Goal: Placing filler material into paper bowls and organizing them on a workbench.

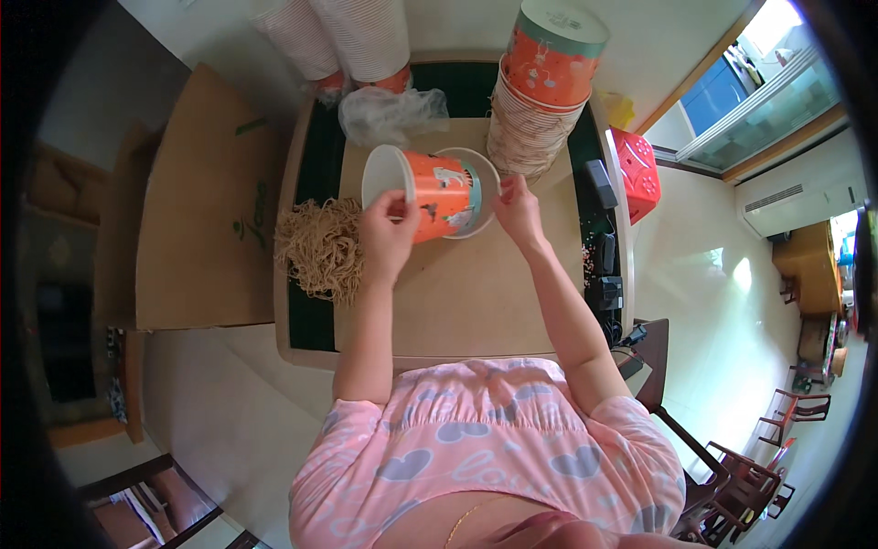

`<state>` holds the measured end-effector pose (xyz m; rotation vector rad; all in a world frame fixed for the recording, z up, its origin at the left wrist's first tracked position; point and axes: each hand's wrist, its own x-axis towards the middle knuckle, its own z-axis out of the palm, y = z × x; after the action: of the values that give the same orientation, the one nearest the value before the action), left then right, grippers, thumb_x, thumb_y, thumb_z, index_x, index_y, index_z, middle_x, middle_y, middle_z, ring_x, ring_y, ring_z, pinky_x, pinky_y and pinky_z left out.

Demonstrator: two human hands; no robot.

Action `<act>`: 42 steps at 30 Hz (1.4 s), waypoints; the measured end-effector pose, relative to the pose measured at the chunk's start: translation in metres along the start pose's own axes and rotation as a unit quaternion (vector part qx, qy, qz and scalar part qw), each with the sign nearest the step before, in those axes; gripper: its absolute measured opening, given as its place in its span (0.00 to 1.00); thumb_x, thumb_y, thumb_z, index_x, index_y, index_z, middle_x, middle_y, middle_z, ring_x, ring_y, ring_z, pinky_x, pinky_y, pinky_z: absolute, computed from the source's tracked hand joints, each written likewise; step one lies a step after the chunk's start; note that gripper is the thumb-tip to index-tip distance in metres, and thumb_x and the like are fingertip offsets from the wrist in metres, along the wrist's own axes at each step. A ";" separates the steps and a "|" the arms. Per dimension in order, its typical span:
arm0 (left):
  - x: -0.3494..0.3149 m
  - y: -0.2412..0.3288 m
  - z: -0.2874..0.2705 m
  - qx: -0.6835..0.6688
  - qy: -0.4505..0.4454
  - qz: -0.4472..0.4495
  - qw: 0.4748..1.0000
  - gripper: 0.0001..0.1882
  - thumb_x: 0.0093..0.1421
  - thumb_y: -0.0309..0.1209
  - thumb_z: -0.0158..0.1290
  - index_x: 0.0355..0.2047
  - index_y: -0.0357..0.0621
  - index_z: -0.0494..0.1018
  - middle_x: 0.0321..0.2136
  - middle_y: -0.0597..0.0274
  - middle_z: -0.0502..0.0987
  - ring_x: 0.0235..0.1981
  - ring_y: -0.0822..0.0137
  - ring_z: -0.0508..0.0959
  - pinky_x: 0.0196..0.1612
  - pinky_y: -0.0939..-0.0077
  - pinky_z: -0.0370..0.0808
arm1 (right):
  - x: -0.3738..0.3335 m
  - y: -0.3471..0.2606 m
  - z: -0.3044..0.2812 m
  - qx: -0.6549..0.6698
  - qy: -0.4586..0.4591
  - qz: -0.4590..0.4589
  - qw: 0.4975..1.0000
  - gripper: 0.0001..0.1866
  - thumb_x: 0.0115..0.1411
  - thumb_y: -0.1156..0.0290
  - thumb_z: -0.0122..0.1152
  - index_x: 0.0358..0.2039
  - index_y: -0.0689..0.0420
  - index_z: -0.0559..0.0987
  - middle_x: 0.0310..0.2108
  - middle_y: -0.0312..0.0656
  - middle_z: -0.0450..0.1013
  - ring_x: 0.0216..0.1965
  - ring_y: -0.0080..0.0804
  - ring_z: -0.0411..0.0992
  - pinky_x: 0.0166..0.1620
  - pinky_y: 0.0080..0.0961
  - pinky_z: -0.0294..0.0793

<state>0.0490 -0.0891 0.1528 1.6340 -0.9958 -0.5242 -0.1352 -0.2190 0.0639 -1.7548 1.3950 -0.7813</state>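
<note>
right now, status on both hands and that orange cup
Left hand grips orange cup, tipped on its side, mouth leftward. Right hand at cup's base, touching white lid. Noodle pile beside left hand, cup stack behind right.

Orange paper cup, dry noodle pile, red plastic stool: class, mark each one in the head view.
orange paper cup (pixel 441 194), head view, on its printed side wall
dry noodle pile (pixel 320 249), head view, middle of the heap
red plastic stool (pixel 637 172), head view, on its top

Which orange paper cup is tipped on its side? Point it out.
The orange cup gripped by the left hand over the table, its open mouth facing left. The other cups stand nested in upright stacks at the table's back.
</note>
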 end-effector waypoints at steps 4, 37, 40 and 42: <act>0.022 0.002 -0.054 -0.151 0.008 -0.039 0.988 0.08 0.59 0.26 0.54 0.38 0.36 0.75 0.30 0.69 0.77 0.30 0.81 0.73 0.34 0.86 0.71 | -0.009 0.041 -0.028 -0.026 0.019 0.026 0.999 0.15 0.49 0.71 0.57 0.39 0.58 0.71 0.25 0.51 0.74 0.30 0.48 0.75 0.35 0.37 0.74; 0.097 -0.219 0.053 -0.055 0.209 -0.121 0.969 0.15 0.59 0.27 0.49 0.46 0.36 0.69 0.44 0.52 0.75 0.45 0.59 0.75 0.49 0.67 0.70 | -0.060 0.029 -0.066 -0.239 -0.012 -0.068 0.968 0.05 0.51 0.73 0.57 0.25 0.60 0.71 0.26 0.49 0.73 0.31 0.49 0.73 0.34 0.39 0.72; 0.044 -0.175 0.037 -0.068 0.130 -0.091 0.985 0.12 0.61 0.28 0.50 0.44 0.38 0.71 0.41 0.56 0.77 0.42 0.65 0.76 0.46 0.71 0.71 | -0.059 0.017 -0.066 -0.233 -0.038 -0.095 0.967 0.05 0.52 0.73 0.57 0.26 0.60 0.71 0.25 0.50 0.73 0.30 0.50 0.73 0.34 0.40 0.72; 0.005 -0.148 0.030 -0.114 0.042 -0.103 0.987 0.10 0.62 0.29 0.50 0.43 0.40 0.72 0.39 0.63 0.77 0.40 0.72 0.75 0.44 0.78 0.71 | -0.058 0.008 -0.063 -0.233 -0.065 -0.073 0.968 0.05 0.52 0.73 0.56 0.27 0.60 0.71 0.25 0.50 0.73 0.30 0.50 0.73 0.35 0.40 0.73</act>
<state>0.0787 -0.1029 0.0049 1.5474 -0.6815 -0.6765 -0.2043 -0.1751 0.0899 -2.2447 1.4527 -0.4184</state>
